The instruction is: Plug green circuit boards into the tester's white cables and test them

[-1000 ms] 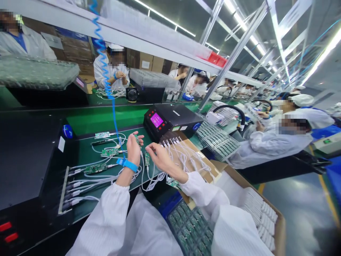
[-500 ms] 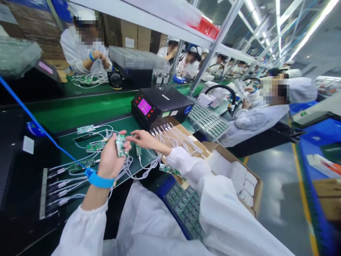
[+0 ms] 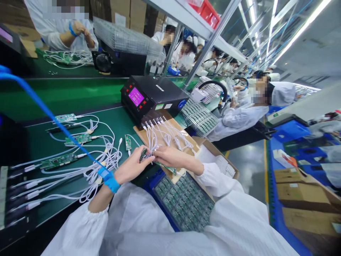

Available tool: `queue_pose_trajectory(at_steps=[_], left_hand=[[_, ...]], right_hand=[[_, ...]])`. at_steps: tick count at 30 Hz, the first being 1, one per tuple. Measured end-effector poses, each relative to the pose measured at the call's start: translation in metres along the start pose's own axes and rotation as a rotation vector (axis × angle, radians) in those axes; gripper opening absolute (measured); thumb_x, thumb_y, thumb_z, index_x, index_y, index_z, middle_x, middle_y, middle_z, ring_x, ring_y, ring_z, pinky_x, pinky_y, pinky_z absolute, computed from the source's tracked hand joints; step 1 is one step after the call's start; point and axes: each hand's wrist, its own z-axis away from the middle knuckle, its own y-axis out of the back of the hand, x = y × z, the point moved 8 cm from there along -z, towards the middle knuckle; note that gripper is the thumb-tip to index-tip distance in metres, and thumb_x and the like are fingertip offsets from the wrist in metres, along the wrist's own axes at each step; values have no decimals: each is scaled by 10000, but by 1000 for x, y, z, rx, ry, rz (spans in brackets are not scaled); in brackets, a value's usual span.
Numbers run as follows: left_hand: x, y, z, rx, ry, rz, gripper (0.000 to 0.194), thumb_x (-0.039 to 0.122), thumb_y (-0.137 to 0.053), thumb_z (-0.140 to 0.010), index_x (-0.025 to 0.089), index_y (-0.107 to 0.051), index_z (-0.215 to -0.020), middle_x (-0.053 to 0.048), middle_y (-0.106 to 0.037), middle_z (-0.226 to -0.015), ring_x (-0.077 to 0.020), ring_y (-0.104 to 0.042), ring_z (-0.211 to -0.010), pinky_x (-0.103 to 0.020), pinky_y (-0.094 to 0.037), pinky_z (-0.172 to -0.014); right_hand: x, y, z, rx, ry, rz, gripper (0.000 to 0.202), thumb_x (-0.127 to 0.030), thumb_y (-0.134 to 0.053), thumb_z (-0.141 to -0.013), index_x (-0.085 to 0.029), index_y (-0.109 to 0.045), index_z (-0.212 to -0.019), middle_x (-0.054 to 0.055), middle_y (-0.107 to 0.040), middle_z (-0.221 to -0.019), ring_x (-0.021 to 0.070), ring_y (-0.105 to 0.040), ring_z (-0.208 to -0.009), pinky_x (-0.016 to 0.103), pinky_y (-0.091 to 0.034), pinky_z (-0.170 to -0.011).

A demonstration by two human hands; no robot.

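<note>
My left hand (image 3: 134, 163), with a blue wrist strap (image 3: 112, 181), is closed around a small green circuit board (image 3: 143, 153), mostly hidden by the fingers. My right hand (image 3: 173, 157) meets it, fingertips pinched together at the board's right end beside white cables (image 3: 152, 137). What those fingertips hold is hidden. Another green board (image 3: 128, 143) with a white plug lies just left of the hands. Below my right hand, part of a further board (image 3: 170, 169) shows on the cardboard's edge. More cabled boards (image 3: 60, 160) rest on the green mat to the left.
A black box with a lit pink screen (image 3: 136, 96) stands behind the cardboard sheet (image 3: 183, 135). A tray full of boards (image 3: 183, 202) sits low before me. The blue strap cord (image 3: 53, 115) crosses the left side. Co-workers sit opposite and at right, near a carton (image 3: 234, 169).
Both hands have moved right and lower, from over the mat to the cardboard's near edge, with the board still in my left hand. My right fingers have closed in against it. The view has shifted.
</note>
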Motion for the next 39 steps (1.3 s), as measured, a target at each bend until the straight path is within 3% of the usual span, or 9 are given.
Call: queue_pose_trajectory(at_steps=[5, 7, 10, 14, 17, 20, 26, 35, 39], left_hand=[[-2, -37, -21, 16, -166, 17, 432, 450, -548, -1003, 237, -566, -1378, -101, -631, -1281, -233, -658, -1060, -404, -511, -1012], [4, -47, -28, 28, -225, 77, 411, 432, -500, -1036, 232, -547, -1392, -113, -619, -1397, -261, -584, -1309, -421, -439, -1142], [15, -56, -36, 34, -282, 108, 391, 407, -439, -1065, 222, -542, -1394, -119, -610, -1449, -258, -522, -1413, -429, -394, -1199], [14, -56, -42, 81, -291, 96, 381, 393, -436, -1062, 200, -568, -1363, -136, -650, -1371, -271, -586, -1327, -452, -434, -1160], [-5, -48, -46, 152, -133, 161, 450, 462, -417, -1065, 183, -542, -1395, -122, -711, -1133, -232, -692, -937, -406, -565, -906], [-15, -42, -45, 196, -32, 309, 515, 542, -414, -1056, 196, -498, -1429, -91, -701, -1073, -147, -586, -645, -318, -549, -661], [-2, -41, -40, 254, -77, 445, 524, 590, -449, -1038, 224, -493, -1411, -93, -675, -1192, -128, -596, -695, -291, -557, -693], [-10, -37, -33, 492, -40, 524, 586, 660, -408, -1011, 224, -497, -1392, -87, -708, -1069, -138, -539, -630, -289, -525, -622], [-18, -13, -28, 681, -27, 606, 521, 577, -446, -1019, 210, -500, -1384, -96, -723, -1089, -170, -641, -759, -309, -554, -724]], right_hand=[[20, 36, 20, 220, -168, -263, 186, -334, -439, -1083, -188, -552, -1062, 57, -696, -902, 180, -635, -766, 310, -479, -723], [25, 40, 26, 289, -209, -309, 205, -357, -412, -1088, -199, -532, -1036, 48, -685, -895, 174, -620, -745, 311, -476, -718], [30, 38, 30, 333, -238, -338, 247, -378, -376, -1094, -207, -530, -1002, 49, -677, -901, 173, -618, -754, 319, -479, -732], [35, 37, 34, 347, -210, -444, 353, -410, -316, -1105, -205, -575, -981, 68, -699, -931, 189, -658, -847, 352, -516, -830], [36, 38, 39, 403, -161, -557, 431, -435, -261, -1114, -200, -616, -1046, 100, -717, -1076, 200, -684, -1012, 375, -523, -943], [43, 30, 46, 475, -279, -411, 461, -498, -311, -1102, -192, -626, -960, 108, -707, -1007, 215, -672, -957, 387, -520, -918], [32, -6, 41, 332, -337, -320, 342, -436, -474, -1076, -195, -688, -962, 94, -753, -960, 228, -685, -948, 364, -506, -907], [20, 16, 32, 336, -161, -545, 385, -397, -487, -1077, -205, -686, -809, 41, -747, -839, 208, -655, -967, 366, -493, -989], [22, 6, 33, 212, -116, -482, 291, -351, -476, -1084, -203, -727, -1085, 34, -750, -835, 219, -628, -1020, 401, -471, -1038]])
